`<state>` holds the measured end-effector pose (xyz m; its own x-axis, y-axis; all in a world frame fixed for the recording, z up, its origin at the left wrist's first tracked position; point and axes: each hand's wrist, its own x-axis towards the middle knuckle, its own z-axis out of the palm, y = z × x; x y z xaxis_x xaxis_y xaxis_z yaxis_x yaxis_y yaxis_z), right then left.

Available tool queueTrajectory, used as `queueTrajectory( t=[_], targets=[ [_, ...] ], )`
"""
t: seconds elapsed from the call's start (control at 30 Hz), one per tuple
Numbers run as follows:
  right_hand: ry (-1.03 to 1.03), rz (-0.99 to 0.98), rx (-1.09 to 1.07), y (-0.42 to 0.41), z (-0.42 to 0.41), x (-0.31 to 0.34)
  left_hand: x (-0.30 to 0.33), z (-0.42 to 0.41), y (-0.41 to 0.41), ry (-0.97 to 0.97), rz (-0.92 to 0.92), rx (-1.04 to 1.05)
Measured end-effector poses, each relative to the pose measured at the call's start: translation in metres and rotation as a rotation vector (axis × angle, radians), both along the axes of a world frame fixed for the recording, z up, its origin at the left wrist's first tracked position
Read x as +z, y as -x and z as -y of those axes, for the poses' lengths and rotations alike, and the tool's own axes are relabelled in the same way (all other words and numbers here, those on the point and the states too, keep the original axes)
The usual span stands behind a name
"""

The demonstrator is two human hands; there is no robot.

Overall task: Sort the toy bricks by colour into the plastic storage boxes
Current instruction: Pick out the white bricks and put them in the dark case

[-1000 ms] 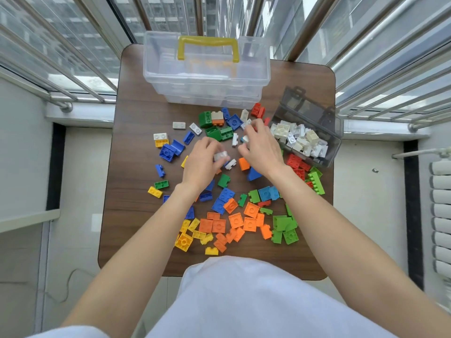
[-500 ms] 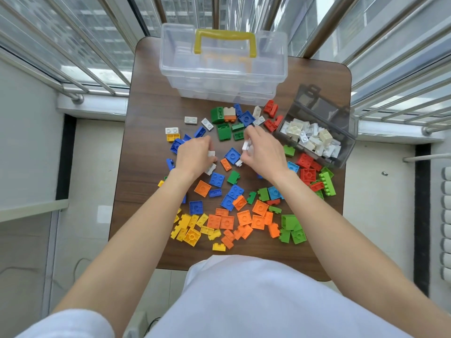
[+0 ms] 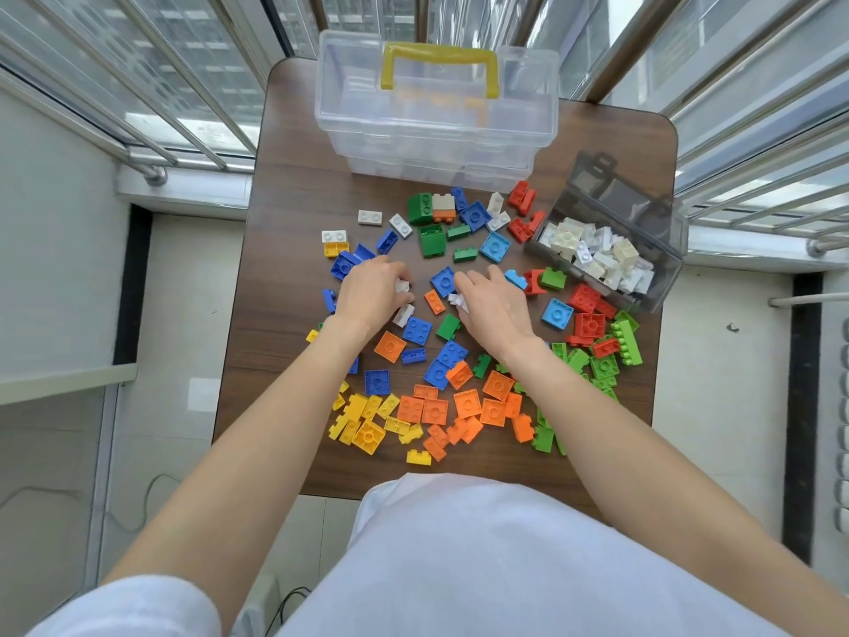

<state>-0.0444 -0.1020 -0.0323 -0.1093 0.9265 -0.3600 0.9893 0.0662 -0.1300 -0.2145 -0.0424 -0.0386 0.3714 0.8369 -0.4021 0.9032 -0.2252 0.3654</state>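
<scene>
Both hands, left [image 3: 370, 291] and right [image 3: 494, 305], pinch white bricks [image 3: 403, 286]; grey box [image 3: 661, 268] lies far-right, right hand nearer.

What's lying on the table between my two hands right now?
In the head view, a blue brick and a small orange brick lie between the left hand and the right hand.
</scene>
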Motion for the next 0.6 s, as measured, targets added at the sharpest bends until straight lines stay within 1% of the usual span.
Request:
queueTrajectory(
  t=[0.1, 0.17, 0.23, 0.3, 0.37, 0.47, 0.6],
  targets=[
    [-0.025, -0.066, -0.028, -0.001, 0.003, 0.002, 0.0, -0.002, 0.004, 0.033, 0.054, 0.026],
    [-0.033, -0.178, -0.036, 0.004, 0.004, 0.008, 0.001, 0.0, 0.01, 0.054, 0.141, 0.063],
    [-0.016, -0.283, 0.006, 0.014, 0.003, 0.015, 0.005, 0.007, 0.019, 0.057, 0.254, 0.14],
    [0.018, -0.289, 0.075, 0.027, -0.001, 0.02, 0.009, 0.016, 0.031, 0.026, 0.363, 0.268],
    [0.044, -0.257, 0.145, 0.039, -0.007, 0.021, 0.011, 0.028, 0.043, -0.001, 0.403, 0.396],
    [0.087, -0.232, 0.204, 0.053, -0.012, 0.017, 0.007, 0.046, 0.052, 0.02, 0.322, 0.507],
    [0.118, -0.153, 0.213, 0.063, -0.014, 0.008, -0.001, 0.051, 0.046, 0.032, 0.16, 0.433]
  ],
)
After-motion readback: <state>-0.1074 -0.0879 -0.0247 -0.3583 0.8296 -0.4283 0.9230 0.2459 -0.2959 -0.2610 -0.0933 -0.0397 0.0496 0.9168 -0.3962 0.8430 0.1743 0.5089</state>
